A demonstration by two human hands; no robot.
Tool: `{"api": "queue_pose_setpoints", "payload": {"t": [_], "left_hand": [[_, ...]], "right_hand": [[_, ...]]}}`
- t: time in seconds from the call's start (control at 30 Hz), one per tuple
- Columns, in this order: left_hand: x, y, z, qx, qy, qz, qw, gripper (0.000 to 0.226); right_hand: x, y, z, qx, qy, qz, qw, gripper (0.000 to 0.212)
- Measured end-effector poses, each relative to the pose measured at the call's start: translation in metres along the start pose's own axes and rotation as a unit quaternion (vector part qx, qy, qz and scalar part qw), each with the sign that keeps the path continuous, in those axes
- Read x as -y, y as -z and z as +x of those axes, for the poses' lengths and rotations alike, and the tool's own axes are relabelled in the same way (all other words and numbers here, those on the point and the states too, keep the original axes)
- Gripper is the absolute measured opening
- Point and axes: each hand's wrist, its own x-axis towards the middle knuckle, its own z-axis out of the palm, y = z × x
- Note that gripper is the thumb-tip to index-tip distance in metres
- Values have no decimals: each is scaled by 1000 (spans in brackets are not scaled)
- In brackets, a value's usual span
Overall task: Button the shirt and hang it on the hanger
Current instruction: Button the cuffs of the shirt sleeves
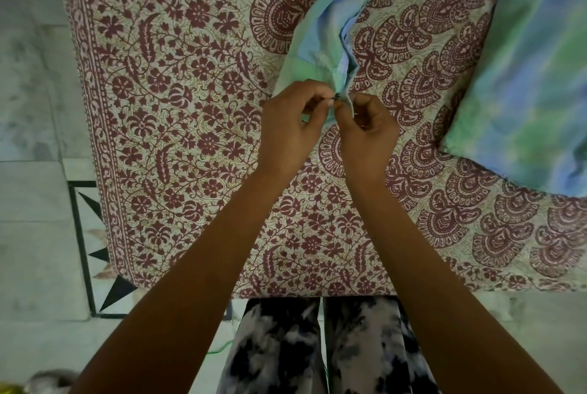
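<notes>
Home, most likely bedroom. Block-printed cotton bedsheet (178, 127), maroon flowers and paisley on cream, covering whole raised surface, near hem hanging down over edge. Pale stone-tile floor (31, 235) alongside, inlaid with black border of triangles (95, 250). Tie-dyed green-and-blue shirt (524, 76) lying loose on sheet, household laundry rather than shop stock. Loose black-and-white tie-dyed trousers (286, 355) close against near edge. Dim indoor light.

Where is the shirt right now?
In the head view, the shirt lies upper right on the printed bedsheet, its near edge pinched by the left hand and right hand.
</notes>
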Motion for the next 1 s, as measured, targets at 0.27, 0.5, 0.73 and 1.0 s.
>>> {"api": "queue_pose_setpoints", "payload": {"t": [0.27,0.5,0.73,1.0], "left_hand": [[-4,-9,3,8,19,24,999,11],[-12,-14,5,9,17,39,999,11],[-17,-18,4,3,68,0,998,10],[-30,-21,5,-11,133,-37,990,19]], "right_hand": [[-2,12,4,39,1,19,999,16],[-4,19,8,76,33,-29,996,19],[-9,30,13,100,24,-9,995,27],[-9,33,24,95,80,-14,992,14]]}}
